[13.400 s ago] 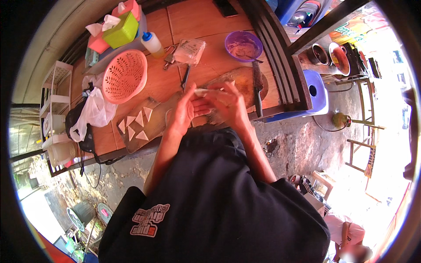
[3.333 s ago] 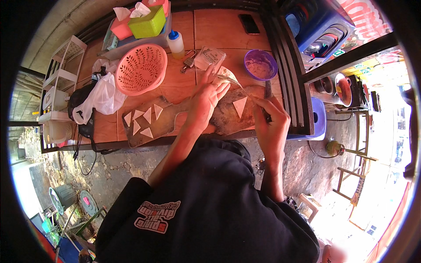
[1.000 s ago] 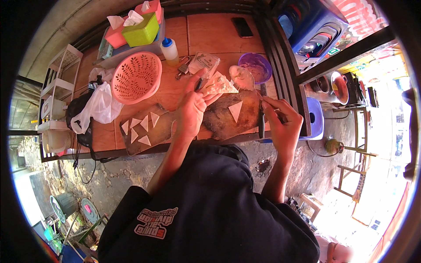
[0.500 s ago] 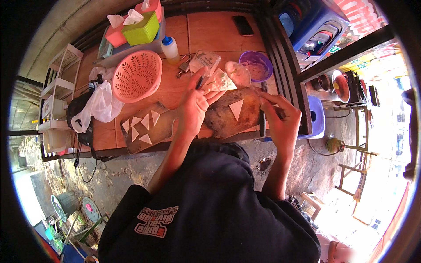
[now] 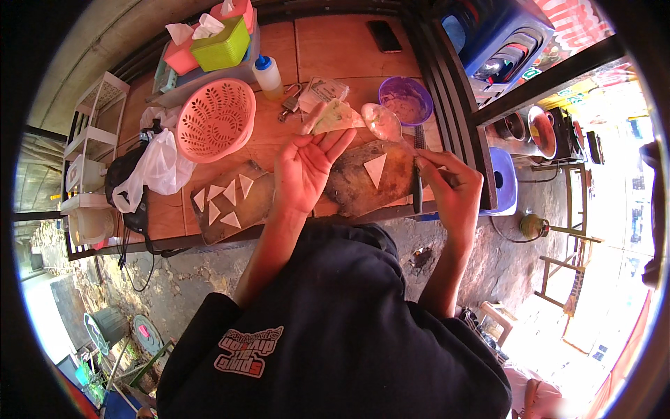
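Left hand [image 5: 301,167] open, palm up, thin pale wrapper [image 5: 336,117] on fingertips; right hand [image 5: 449,185] pinches spoon [image 5: 385,123] w/ filling above wooden board [image 5: 349,185].

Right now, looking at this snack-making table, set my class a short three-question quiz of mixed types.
1. True or false: the left hand lies palm up with a pale wrapper on its fingertips.
2. How many folded triangles lie on the left board?
3. What lies alone on the dark board by the right hand? A) a spoon B) one triangle C) a phone

Key: 1 true; 2 five; 3 B.
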Tool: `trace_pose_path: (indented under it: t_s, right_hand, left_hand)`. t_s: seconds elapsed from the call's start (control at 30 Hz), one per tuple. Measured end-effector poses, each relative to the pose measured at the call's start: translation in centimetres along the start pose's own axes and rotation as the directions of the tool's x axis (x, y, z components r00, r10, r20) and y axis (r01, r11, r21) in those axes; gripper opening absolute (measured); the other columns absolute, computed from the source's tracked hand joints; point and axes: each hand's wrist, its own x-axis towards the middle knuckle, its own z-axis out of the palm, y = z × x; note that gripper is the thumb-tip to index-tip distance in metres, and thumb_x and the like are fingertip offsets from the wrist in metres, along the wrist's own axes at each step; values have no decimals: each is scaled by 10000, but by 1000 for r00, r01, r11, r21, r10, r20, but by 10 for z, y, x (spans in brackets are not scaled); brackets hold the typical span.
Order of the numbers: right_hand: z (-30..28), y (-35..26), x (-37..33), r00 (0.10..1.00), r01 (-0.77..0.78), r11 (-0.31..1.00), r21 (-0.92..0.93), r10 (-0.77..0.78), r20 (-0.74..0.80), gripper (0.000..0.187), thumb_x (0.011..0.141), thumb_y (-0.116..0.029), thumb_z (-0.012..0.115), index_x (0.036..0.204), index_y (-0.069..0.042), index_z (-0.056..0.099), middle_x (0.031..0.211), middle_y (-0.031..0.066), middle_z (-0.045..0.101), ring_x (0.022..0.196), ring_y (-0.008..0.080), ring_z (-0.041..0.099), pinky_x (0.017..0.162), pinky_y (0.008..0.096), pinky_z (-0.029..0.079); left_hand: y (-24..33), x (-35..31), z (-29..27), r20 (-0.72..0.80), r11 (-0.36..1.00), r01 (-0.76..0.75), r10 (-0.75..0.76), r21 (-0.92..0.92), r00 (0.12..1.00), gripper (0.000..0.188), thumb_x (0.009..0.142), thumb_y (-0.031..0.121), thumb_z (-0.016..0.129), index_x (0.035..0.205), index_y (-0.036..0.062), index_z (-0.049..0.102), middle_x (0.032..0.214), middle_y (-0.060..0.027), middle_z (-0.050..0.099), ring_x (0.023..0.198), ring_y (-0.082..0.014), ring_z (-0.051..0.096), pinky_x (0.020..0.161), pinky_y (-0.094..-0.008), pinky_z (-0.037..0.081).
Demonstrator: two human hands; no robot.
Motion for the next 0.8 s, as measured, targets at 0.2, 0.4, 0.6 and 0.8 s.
trace_pose_path:
  t_s: [0.2,0.4,0.6,0.8]
  right_hand:
    - [-7,5,7,998,-43,994,100,48,-45,154,880,-29,676,1013,28,729,776,4,662,691,26,538,606,193,419]
    - [-16,48,43,984,-65,996,66,75,-159,195,896,-107,673,1028,25,729,790,25,674,661,72,577,622,207,437]
    - [7,155,114,952,-109,911,-397,-19,-305,244,805,-201,641,954,-41,749,830,221,702,763,351,707,693,386,546]
    - [35,173,137,973,-206,688,-696,68,-221,290,796,-241,644,1009,-67,738,946,225,689,925,384,673,796,459,534]
  left_hand:
    - [9,-1,-3,47,1000,-24,23,16,999,470,924,56,438,1357,-126,416,1459,-232,442,1390,-366,383,1221,-484,251]
    - [11,-2,7,-54,965,-92,108,245,993,472,924,89,478,1348,-113,428,1440,-234,463,1371,-347,417,1215,-473,271]
    - [12,-5,23,-128,900,-104,174,424,976,512,910,118,505,1380,-67,419,1422,-222,482,1336,-336,461,1191,-473,313]
    - [17,-6,31,-102,833,-96,179,545,978,552,902,134,462,1434,3,394,1409,-220,487,1308,-342,490,1169,-497,331]
